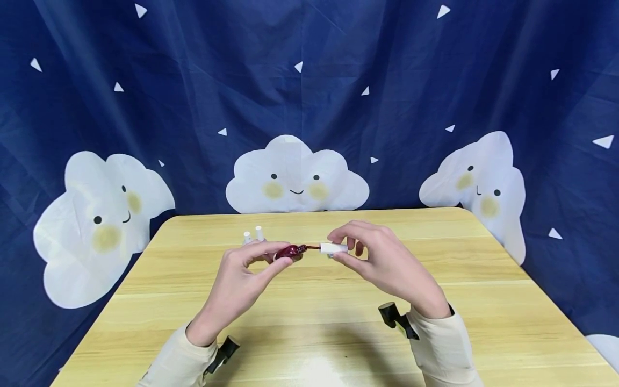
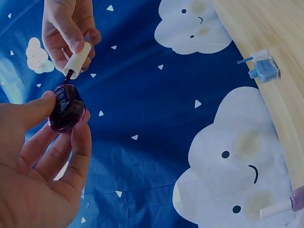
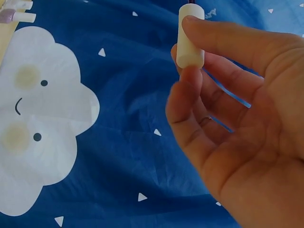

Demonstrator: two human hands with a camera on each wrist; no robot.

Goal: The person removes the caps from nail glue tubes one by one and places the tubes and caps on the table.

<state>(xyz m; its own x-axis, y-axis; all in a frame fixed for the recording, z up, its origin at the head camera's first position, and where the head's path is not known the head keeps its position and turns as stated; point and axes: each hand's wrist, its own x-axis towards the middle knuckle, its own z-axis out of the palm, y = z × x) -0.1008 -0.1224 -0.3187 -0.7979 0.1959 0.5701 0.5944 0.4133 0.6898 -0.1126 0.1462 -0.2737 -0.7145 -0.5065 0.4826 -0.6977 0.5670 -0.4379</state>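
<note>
A dark red nail polish bottle (image 2: 68,108) is pinched between the thumb and fingers of my left hand (image 1: 240,274), its neck pointing right. My right hand (image 1: 382,255) holds the white brush cap (image 1: 333,248) between thumb and fingers. The cap is apart from the bottle, and its dark red brush stem (image 1: 313,247) runs between the cap and the bottle neck. In the right wrist view, the thumb lies along the side of the white cap (image 3: 191,38).
On the wooden table (image 1: 309,306), a blue nail polish bottle (image 2: 266,70) appears uncapped, with a white brush cap (image 2: 260,54) beside it. Two white caps (image 1: 259,233) rise behind my left hand. A purple nail polish bottle (image 2: 298,198) shows at the left wrist view's edge.
</note>
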